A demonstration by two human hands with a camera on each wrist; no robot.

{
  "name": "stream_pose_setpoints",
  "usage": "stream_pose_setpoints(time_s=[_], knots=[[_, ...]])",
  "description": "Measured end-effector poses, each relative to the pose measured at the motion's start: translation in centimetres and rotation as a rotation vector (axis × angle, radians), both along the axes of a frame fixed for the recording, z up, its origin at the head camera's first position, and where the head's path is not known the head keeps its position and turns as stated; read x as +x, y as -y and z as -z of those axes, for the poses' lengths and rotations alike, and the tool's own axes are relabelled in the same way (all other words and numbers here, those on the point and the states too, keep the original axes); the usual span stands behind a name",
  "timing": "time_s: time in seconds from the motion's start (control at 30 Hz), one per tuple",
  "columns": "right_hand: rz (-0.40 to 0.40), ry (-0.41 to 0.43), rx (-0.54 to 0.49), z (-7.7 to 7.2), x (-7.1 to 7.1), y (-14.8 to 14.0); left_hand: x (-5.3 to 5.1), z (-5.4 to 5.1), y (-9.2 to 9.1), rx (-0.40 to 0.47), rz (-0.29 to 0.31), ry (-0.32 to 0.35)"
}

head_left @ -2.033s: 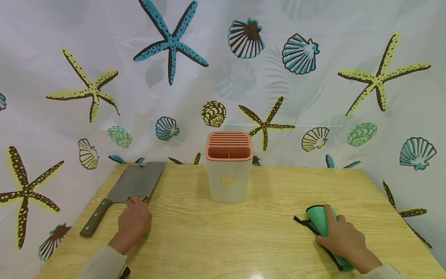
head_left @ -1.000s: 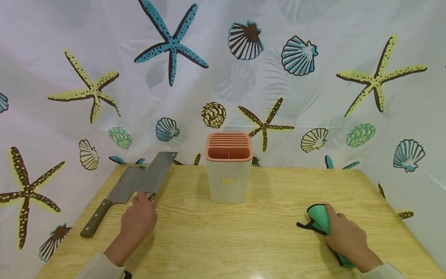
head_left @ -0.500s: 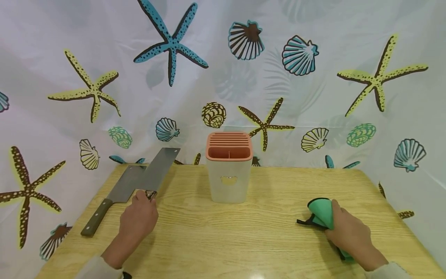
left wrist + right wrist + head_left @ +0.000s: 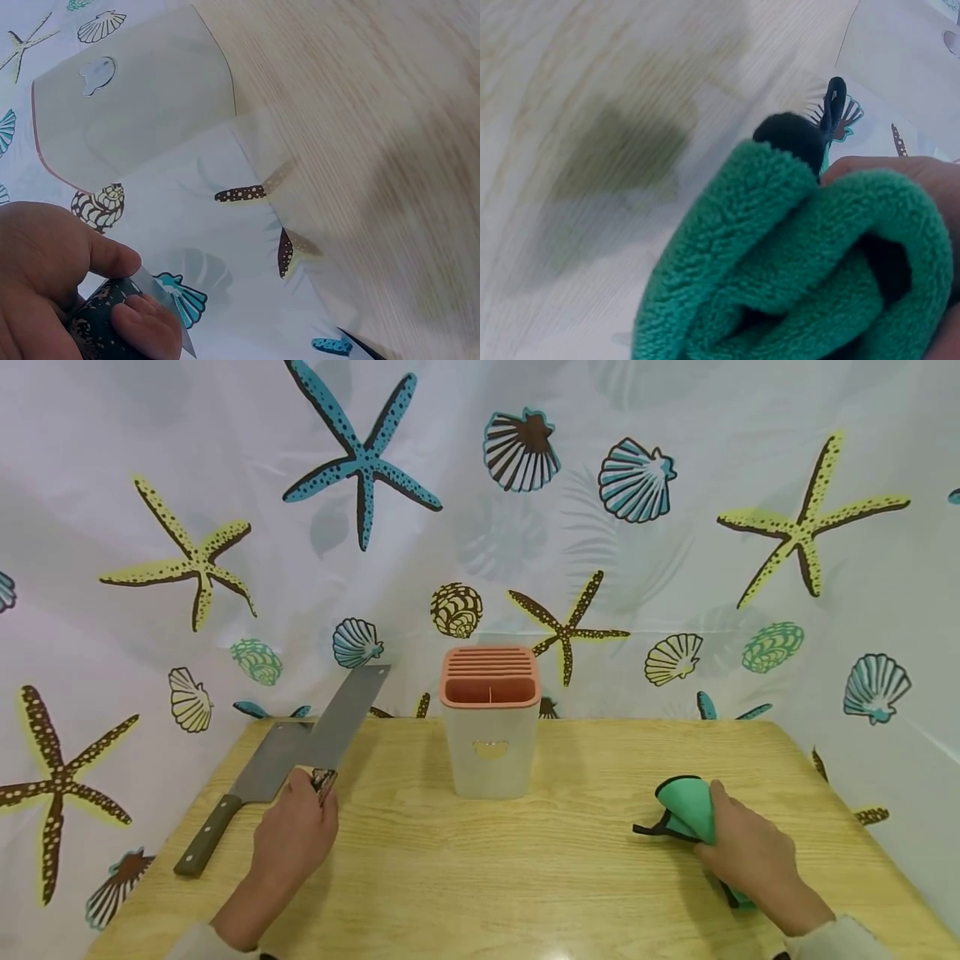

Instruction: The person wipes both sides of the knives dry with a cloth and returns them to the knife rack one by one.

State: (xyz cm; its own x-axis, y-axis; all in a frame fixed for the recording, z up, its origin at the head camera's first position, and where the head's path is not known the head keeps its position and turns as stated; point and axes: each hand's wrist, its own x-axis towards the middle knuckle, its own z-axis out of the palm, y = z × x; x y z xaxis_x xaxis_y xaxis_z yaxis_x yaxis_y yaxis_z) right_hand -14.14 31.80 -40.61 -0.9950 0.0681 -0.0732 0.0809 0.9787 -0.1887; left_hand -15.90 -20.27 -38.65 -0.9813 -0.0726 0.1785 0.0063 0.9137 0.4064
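My left hand grips a cleaver by its dark, light-flecked handle, the blade angled up and away above the table. Behind it lies a second cleaver with an olive riveted handle, flat at the table's left side. On the right, my right hand holds a folded green cloth with black edging and a black loop. Seen from the right wrist, the plush cloth is bunched in layers and hides most of the fingers.
A white knife holder with a slotted pink top stands at the table's back middle. The wooden table ends at a white curtain printed with starfish and shells, which wraps the back and sides.
My left hand has lifted the cleaver off the table, its blade tip rising and swinging right. The right hand has raised the cloth slightly. The other cleaver and the holder stay put.
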Motion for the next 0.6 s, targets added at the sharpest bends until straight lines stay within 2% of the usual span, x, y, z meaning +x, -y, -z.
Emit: stream_pose_setpoints(time_s=[0.4,0.5,0.6], knots=[[0.001,-0.024,0.004,-0.4,0.0,0.2,0.8,-0.5,-0.9,0.023,-0.003,-0.03],[-0.015,-0.065,-0.009,-0.3,0.1,0.3,1.1,-0.8,-1.1,0.035,0.005,-0.031],[-0.043,-0.143,-0.034,-0.3,0.1,0.5,1.4,-1.1,-1.4,0.05,0.014,-0.029]])
